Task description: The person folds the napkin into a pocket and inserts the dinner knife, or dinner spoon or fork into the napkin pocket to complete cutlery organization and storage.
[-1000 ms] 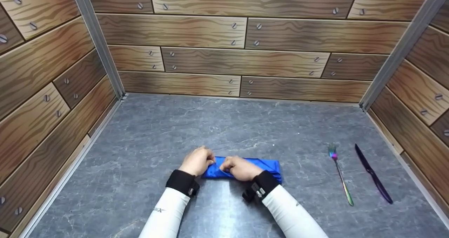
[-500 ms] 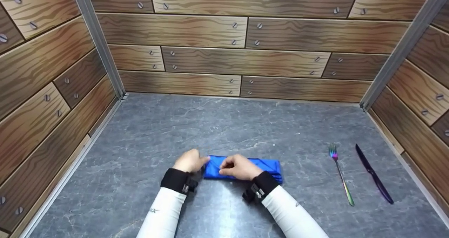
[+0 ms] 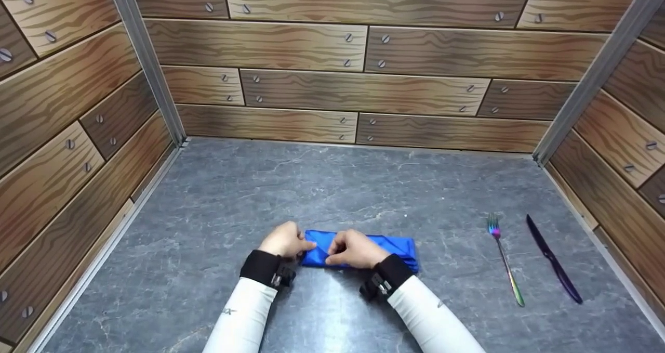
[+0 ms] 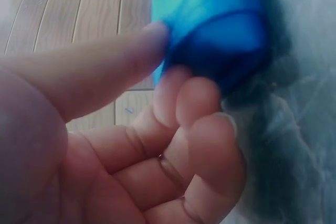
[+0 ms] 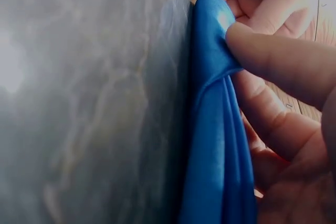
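Observation:
A shiny blue cloth [image 3: 395, 246], folded into a long layered strip, lies on the grey tabletop in front of me. At its left end my left hand [image 3: 284, 241] pinches the edge between thumb and forefinger. In the left wrist view the end of the cloth [image 4: 220, 38] bulges like a loop, and the thumb [image 4: 121, 66] touches its edge. My right hand [image 3: 356, 249] bends over the middle of the strip. The right wrist view shows its thumb [image 5: 283, 59] and curled forefinger on a folded-over part of the cloth [image 5: 212, 40], above several layers.
To the right lie a rainbow-coloured fork [image 3: 501, 249] and a dark purple knife [image 3: 553, 259], side by side. Wood-patterned panels [image 3: 358, 93] wall the grey tabletop [image 3: 249, 186] at the back and both sides.
My left hand has shifted left, from on top of the cloth to its left end, then slightly nearer me. The right hand stays almost in place; its fingertips have spread a little.

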Tool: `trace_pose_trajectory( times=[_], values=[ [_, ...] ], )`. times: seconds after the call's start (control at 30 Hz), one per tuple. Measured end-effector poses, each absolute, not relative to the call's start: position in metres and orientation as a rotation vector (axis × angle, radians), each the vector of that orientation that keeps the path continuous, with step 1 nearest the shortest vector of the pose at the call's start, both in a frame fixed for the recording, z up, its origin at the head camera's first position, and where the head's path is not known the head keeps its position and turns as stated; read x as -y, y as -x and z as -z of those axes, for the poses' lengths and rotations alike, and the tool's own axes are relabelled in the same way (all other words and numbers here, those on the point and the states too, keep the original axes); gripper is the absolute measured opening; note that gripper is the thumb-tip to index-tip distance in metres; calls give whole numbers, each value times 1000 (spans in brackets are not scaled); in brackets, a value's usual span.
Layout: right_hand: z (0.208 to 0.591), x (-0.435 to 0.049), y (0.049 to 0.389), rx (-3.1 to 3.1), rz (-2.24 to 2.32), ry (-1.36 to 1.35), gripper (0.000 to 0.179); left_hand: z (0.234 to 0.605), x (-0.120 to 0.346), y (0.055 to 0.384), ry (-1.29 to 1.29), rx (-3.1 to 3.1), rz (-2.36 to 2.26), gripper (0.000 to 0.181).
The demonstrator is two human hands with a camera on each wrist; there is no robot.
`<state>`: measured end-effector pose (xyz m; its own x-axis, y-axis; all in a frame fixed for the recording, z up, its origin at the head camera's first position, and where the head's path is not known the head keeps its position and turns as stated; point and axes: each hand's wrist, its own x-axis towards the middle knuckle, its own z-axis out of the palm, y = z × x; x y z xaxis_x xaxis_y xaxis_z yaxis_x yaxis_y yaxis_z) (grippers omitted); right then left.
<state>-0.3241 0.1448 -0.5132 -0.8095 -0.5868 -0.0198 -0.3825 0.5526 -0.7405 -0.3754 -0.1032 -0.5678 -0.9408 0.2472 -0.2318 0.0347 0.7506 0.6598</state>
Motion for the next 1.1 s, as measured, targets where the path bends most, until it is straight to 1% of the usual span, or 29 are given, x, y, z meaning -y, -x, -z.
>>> trace_pose_trajectory(
  times=[0.07, 0.3, 0.47, 0.6, 0.73, 0.87, 1.03, 1.1],
  values=[
    [513, -145, 324, -2525, 1097, 817, 14, 568, 103, 376, -223, -2641, -999, 50],
    [511, -147, 325, -2502, 1078, 887, 14, 568, 100, 375, -157, -2629, -1043, 58],
    [514, -149, 327, -2500, 1126, 904, 16, 567, 95, 372, -124, -2705, -981, 57],
    [515, -147, 326, -2480, 1237, 833, 13, 563, 92, 369, -70, -2772, -868, 52],
    [514, -144, 324, -2449, 1287, 774, 23, 561, 90, 367, -5, -2792, -809, 47],
    [515, -143, 323, -2454, 1266, 768, 25, 560, 87, 365, 43, -2808, -766, 41],
    [515, -144, 323, -2447, 1267, 765, 25, 559, 78, 365, 28, -2911, -686, 33],
    [515, -144, 323, -2447, 1267, 764, 25, 560, 73, 365, -37, -2953, -684, 31]
  ],
)
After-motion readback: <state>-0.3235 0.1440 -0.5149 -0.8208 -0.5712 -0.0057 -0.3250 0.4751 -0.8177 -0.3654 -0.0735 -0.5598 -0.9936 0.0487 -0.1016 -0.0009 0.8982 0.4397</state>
